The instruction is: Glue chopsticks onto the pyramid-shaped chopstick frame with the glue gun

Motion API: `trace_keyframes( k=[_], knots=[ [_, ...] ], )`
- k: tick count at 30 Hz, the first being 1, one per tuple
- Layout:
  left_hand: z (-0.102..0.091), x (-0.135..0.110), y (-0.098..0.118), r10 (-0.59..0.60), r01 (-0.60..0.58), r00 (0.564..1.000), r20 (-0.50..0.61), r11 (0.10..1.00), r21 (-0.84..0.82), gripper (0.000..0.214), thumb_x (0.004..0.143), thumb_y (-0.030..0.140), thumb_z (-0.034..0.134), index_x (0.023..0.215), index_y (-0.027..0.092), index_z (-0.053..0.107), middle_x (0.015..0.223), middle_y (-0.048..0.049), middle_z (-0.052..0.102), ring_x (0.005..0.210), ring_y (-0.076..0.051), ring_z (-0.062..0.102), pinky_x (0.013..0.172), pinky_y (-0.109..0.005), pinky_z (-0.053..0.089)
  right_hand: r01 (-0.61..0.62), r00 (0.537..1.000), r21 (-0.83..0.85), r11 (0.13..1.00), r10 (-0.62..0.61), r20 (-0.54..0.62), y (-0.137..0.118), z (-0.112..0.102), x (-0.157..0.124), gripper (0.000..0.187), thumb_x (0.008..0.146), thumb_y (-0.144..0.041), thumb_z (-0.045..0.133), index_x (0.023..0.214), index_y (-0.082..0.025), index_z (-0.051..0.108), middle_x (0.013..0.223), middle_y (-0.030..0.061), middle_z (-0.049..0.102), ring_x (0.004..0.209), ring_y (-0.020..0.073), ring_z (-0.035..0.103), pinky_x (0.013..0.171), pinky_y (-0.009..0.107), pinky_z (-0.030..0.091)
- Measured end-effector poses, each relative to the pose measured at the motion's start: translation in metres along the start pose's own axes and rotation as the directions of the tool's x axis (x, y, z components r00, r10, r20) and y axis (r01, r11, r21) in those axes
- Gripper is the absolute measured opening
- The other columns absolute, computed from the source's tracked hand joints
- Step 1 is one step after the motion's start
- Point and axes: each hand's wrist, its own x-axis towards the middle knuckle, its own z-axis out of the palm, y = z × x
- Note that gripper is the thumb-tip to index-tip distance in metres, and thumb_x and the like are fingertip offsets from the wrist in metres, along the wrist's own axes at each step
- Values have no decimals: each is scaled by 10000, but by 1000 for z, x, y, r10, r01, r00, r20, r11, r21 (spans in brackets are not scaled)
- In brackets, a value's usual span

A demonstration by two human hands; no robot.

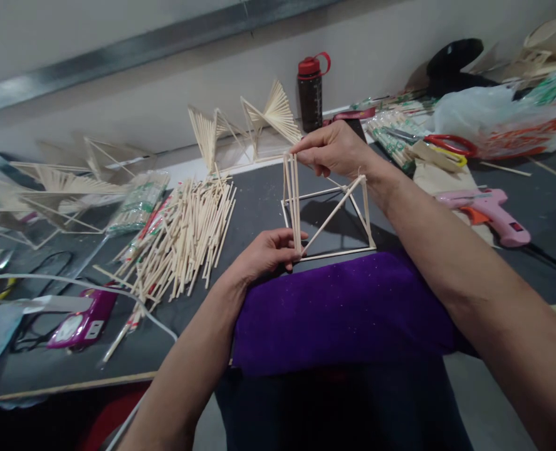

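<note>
A small open frame of pale wooden sticks [333, 215] stands on the dark table in front of me, with slanting braces across its sides. At its left side several upright wooden sticks [295, 203] stand close together. My right hand [331, 148] pinches the top of these uprights between thumb and fingertips. Down at the lower front corner, my left hand [278, 249] has thumb and fingers closed around the foot of the same sticks. Which single stick each hand grips is hard to make out. A purple cloth [343, 313] lies just in front of the frame.
Loose sticks [188, 232] lie piled on the left, beside a wrapped stick bundle [139, 200] and a magenta device [83, 319]. Finished stick structures [275, 116] and a bottle [310, 94] stand behind. On the right are a pink glue gun [489, 210], red-handled scissors [451, 145] and a plastic bag [475, 119].
</note>
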Motion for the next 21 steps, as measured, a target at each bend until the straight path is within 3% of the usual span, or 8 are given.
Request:
trace_keyframes(
  k=[21],
  knots=[
    [-6,0,-6,3,-2,1000,-3,999,35,415,755,234,769,1155,177,675,863,-32,689,512,-56,537,500,-228,362,7,1000,27,1000,-7,21,-4,0,-2,94,773,-124,725,855,-98,762,479,-37,521,430,42,447,421,181,387]
  ],
)
